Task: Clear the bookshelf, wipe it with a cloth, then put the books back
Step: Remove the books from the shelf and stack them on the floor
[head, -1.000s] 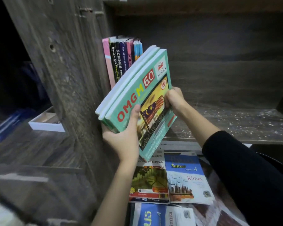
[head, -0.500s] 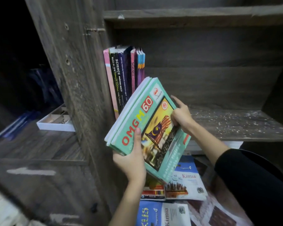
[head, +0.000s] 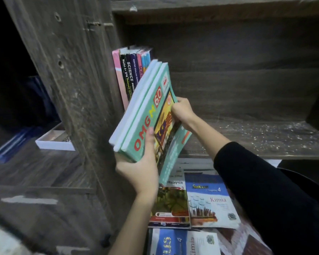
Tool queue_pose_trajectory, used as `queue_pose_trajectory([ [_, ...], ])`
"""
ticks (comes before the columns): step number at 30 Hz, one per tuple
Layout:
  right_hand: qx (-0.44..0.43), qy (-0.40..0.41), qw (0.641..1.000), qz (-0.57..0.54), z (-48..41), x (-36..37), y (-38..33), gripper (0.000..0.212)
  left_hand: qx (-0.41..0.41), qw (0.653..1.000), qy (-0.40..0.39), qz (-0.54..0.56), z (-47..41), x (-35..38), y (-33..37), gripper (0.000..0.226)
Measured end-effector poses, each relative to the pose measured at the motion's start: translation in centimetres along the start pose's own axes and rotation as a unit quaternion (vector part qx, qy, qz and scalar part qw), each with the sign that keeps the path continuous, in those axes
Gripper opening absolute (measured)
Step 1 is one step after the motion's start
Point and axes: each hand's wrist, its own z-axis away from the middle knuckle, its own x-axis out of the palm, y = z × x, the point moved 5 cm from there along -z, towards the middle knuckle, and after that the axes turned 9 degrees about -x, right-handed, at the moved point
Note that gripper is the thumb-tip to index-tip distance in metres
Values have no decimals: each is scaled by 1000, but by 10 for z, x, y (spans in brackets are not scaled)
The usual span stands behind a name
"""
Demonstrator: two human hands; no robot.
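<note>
A stack of thin teal books point(head: 147, 115), its front cover reading "OMG M 6.0" over a yellow picture, is tilted with its top leaning left, held in front of the shelf point(head: 256, 137) by the left hand point(head: 142, 168) under its lower corner and the right hand point(head: 182, 112) on its right edge. Its top touches a row of books point(head: 131, 70) standing upright against the shelf's left wall, spines pink, black, purple and blue. The shelf is dark worn wood flecked with pale specks. Below it, more books point(head: 210, 201) lie flat, face up, one marked "Kimia" and "4".
</note>
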Motion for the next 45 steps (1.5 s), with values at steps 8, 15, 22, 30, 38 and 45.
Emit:
queue_pose_trajectory([
  [8,24,13,999,-42,-14,9,3,23,67,992,-7,-104,-22,23,14,37],
  [15,25,43,987,152,-4,-4,11,56,66,983,2,-172,-31,39,14,41],
  [22,-32,-82,995,49,71,11,26,67,32,969,-14,-244,-38,67,15,45],
  [30,-61,-69,978,188,131,53,22,103,-2,968,-12,-252,-41,78,12,42],
  [38,-106,62,987,105,123,45,23,80,-114,976,-162,-86,-36,69,-1,40],
  [45,-79,34,992,94,95,31,30,78,-11,959,-81,-273,-47,20,-58,27],
])
